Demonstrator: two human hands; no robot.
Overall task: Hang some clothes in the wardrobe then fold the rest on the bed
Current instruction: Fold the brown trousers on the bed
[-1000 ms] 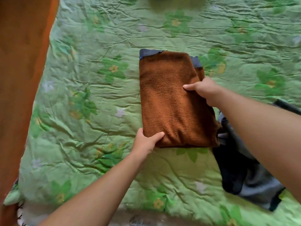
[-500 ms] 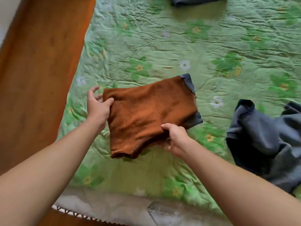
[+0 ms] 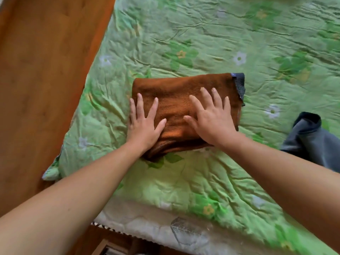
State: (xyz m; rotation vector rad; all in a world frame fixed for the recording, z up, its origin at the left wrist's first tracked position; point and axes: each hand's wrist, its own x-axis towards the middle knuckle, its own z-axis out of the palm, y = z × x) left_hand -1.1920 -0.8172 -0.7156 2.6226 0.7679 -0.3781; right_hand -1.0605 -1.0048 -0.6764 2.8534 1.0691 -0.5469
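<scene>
Left hand (image 3: 145, 126), right hand (image 3: 211, 122) flat on garment (image 3: 184, 85)

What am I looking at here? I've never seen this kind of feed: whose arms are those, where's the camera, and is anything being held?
No machine here: a person works with bare hands. The one picture comes from a camera worn on their head, looking down. The left hand and right hand lie flat, fingers spread, on a folded brown garment. It rests on a green flowered bedspread. A grey garment lies crumpled to the right, apart from it. Nothing is held: neither hand has a grip.
</scene>
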